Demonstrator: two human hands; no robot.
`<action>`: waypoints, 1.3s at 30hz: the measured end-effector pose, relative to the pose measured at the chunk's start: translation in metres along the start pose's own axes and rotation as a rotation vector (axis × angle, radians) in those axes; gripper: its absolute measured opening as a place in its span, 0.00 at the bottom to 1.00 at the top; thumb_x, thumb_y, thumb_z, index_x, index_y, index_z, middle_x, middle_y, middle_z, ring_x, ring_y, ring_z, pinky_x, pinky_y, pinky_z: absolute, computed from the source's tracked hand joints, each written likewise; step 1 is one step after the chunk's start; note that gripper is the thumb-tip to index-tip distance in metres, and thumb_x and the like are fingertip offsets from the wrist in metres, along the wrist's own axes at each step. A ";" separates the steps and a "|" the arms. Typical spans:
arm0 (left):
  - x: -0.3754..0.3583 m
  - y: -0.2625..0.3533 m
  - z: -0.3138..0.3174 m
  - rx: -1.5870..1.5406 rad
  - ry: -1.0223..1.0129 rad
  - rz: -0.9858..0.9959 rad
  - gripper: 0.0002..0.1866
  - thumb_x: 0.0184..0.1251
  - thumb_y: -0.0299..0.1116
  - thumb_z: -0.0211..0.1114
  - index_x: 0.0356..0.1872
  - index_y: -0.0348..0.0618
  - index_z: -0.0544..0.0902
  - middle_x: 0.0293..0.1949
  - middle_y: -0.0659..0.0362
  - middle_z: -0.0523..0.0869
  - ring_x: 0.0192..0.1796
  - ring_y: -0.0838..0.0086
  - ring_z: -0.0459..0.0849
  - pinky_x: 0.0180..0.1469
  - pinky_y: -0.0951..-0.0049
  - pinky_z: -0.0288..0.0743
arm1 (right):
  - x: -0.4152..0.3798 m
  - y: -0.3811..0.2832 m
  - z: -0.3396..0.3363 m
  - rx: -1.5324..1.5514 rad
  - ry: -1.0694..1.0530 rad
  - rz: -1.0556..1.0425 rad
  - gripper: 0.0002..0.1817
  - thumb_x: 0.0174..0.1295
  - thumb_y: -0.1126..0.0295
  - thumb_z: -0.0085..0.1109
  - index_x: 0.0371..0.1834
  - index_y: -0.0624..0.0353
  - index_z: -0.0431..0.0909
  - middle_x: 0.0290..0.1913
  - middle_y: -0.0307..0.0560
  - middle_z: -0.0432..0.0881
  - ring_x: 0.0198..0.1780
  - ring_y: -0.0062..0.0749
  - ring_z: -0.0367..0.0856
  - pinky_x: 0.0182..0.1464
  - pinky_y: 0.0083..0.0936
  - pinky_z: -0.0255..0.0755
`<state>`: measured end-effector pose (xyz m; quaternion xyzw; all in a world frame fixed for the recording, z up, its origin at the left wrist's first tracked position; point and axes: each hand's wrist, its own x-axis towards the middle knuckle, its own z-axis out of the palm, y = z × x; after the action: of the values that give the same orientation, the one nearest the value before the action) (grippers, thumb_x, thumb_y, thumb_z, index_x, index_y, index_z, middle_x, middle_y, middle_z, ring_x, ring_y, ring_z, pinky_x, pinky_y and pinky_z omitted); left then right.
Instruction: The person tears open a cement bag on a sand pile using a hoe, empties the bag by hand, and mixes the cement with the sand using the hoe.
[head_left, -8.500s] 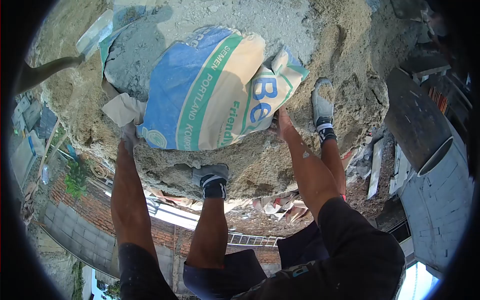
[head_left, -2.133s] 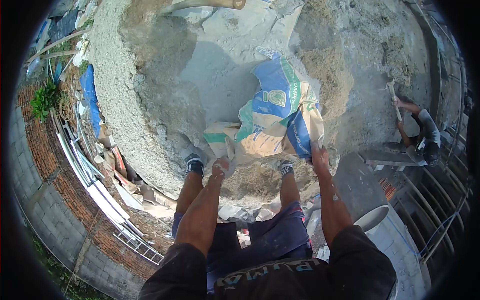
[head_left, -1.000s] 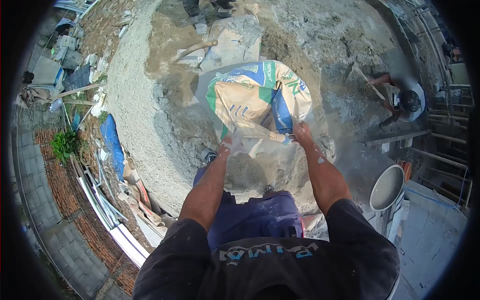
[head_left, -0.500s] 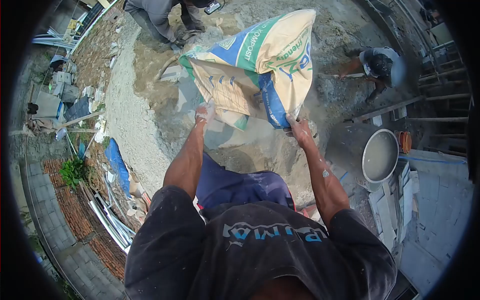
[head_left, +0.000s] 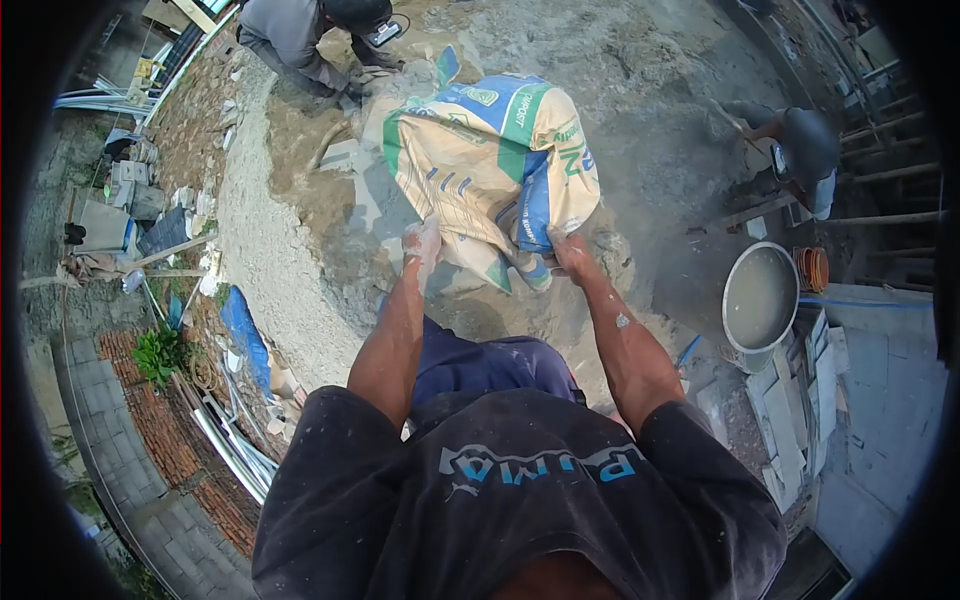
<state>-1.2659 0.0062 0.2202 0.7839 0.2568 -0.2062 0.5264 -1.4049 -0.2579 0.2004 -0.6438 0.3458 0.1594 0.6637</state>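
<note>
A large cement bag [head_left: 480, 160], tan with blue and green bands, hangs crumpled in front of me above the sandy ground. My left hand [head_left: 422, 240], coated in pale dust, is closed on its lower left edge. At the bag's lower right corner, by the blue panel, my right hand [head_left: 570, 252] grips the material with its fingers wrapped round. The bag's far side and whatever is inside it are hidden.
A bucket of grey liquid [head_left: 761, 300] stands at the right, beside an orange pot [head_left: 811, 269]. One person [head_left: 290, 35] bends at the upper left; another [head_left: 800, 150] crouches at the right. Broken boards [head_left: 790, 410] lie below the bucket.
The bag has dropped lower and its raised upper right part has sagged inward. My hands have drawn slightly closer together, still holding it. The person at the right has changed posture.
</note>
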 end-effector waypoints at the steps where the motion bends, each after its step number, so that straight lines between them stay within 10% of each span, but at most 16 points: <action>1: -0.009 0.000 0.002 0.017 0.004 -0.040 0.19 0.65 0.44 0.54 0.36 0.36 0.83 0.27 0.53 0.83 0.25 0.64 0.80 0.23 0.62 0.71 | 0.007 0.011 0.005 -0.028 -0.018 0.048 0.34 0.66 0.40 0.53 0.47 0.69 0.79 0.35 0.52 0.84 0.33 0.36 0.83 0.34 0.36 0.79; 6: 0.001 -0.059 0.003 0.142 0.081 -0.168 0.19 0.65 0.42 0.54 0.31 0.34 0.84 0.28 0.50 0.85 0.29 0.66 0.85 0.25 0.61 0.74 | 0.024 0.036 0.041 -0.113 -0.010 0.171 0.34 0.63 0.41 0.58 0.49 0.69 0.80 0.41 0.53 0.84 0.37 0.38 0.83 0.41 0.39 0.78; 11: 0.031 -0.086 -0.005 0.488 -0.100 -0.141 0.15 0.65 0.39 0.57 0.40 0.35 0.80 0.34 0.50 0.85 0.37 0.62 0.85 0.36 0.61 0.75 | 0.042 0.059 0.077 -0.408 -0.264 -0.143 0.45 0.52 0.39 0.68 0.61 0.68 0.74 0.51 0.56 0.83 0.49 0.39 0.81 0.53 0.34 0.74; 14: 0.034 -0.092 -0.008 0.696 -0.208 0.195 0.16 0.65 0.41 0.58 0.41 0.35 0.80 0.35 0.49 0.86 0.41 0.58 0.86 0.42 0.61 0.77 | 0.015 0.001 0.102 -0.471 -0.354 -0.090 0.64 0.42 0.51 0.78 0.75 0.72 0.46 0.67 0.67 0.69 0.68 0.50 0.70 0.67 0.32 0.65; 17: 0.055 -0.129 0.024 0.477 -0.130 0.430 0.22 0.64 0.50 0.58 0.37 0.39 0.84 0.38 0.49 0.87 0.44 0.53 0.85 0.45 0.59 0.78 | 0.021 -0.011 0.130 -0.547 -0.368 -0.493 0.52 0.49 0.57 0.73 0.75 0.66 0.54 0.64 0.66 0.74 0.66 0.49 0.73 0.65 0.33 0.68; 21: -0.003 -0.031 0.019 0.508 0.031 0.358 0.21 0.64 0.47 0.59 0.30 0.34 0.85 0.32 0.46 0.86 0.42 0.55 0.86 0.46 0.59 0.77 | 0.047 -0.013 0.146 -0.653 -0.322 -0.326 0.28 0.65 0.65 0.58 0.66 0.68 0.69 0.59 0.64 0.79 0.62 0.45 0.77 0.61 0.34 0.70; 24: -0.012 -0.010 0.011 0.371 -0.024 0.260 0.24 0.62 0.50 0.64 0.28 0.33 0.83 0.31 0.44 0.85 0.40 0.64 0.86 0.42 0.63 0.78 | 0.090 0.033 0.130 -0.461 -0.298 -0.562 0.27 0.67 0.60 0.58 0.63 0.68 0.71 0.56 0.61 0.81 0.58 0.41 0.79 0.58 0.31 0.71; 30: 0.014 -0.078 -0.010 -0.174 0.021 -0.014 0.35 0.59 0.60 0.69 0.56 0.42 0.78 0.29 0.60 0.81 0.27 0.74 0.78 0.29 0.68 0.73 | 0.043 -0.049 0.098 -0.355 -0.293 -0.168 0.33 0.65 0.47 0.58 0.61 0.65 0.74 0.45 0.48 0.83 0.43 0.28 0.76 0.49 0.27 0.71; 39: 0.061 -0.113 0.037 -0.595 -0.546 -0.049 0.22 0.61 0.43 0.72 0.46 0.35 0.77 0.30 0.57 0.81 0.25 0.75 0.79 0.24 0.71 0.74 | 0.015 -0.065 0.064 -0.259 -0.176 -0.138 0.38 0.66 0.40 0.53 0.63 0.65 0.73 0.50 0.52 0.84 0.48 0.33 0.80 0.54 0.30 0.72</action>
<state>-1.2901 0.0183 0.0896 0.5074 0.1745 -0.3362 0.7740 -1.3354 -0.2075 0.2351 -0.7298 0.2179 0.2128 0.6121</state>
